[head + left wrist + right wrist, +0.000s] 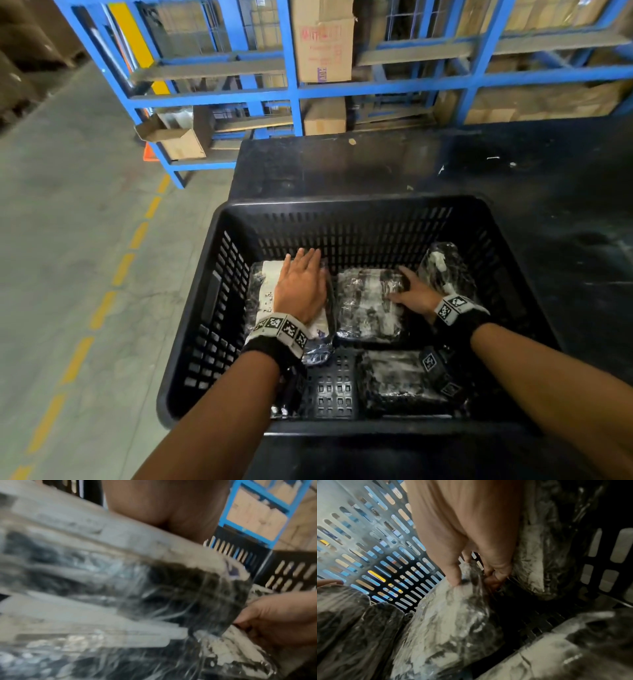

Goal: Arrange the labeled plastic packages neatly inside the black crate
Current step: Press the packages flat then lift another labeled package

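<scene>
Four packages show inside the black crate (352, 205), which sits on a dark bench top (376, 164), its left wall near the bench's left edge. By my judgement the step in hand is squaring up the far row: two packs lie flat side by side toward the crate's far wall, and both hands are on them.

Left-hand package (263, 294), with a white label on top, lies near the crate's left wall; the left hand (301, 287) rests flat on it, fingers straight, pressing rather than grasping. Just beside it, the middle package (366, 305) has its far right corner pinched by the right hand (416, 293); the right wrist view shows thumb and curled fingers (453, 574) nipping the plastic there. A third package (394, 383) lies flat near the crate's near right corner, and a fourth package (445, 267) leans tilted against the right wall at the far right corner.

Next, I judge, the middle pack wants nudging snug against its neighbour, then the leaning one laid down in the gap; slippery film may let the pinch slide off.

Beyond the bench stand blue steel racks (294, 89) holding cardboard boxes (323, 44). To the left runs a grey concrete floor (68, 240) with a dashed yellow line (102, 308).
</scene>
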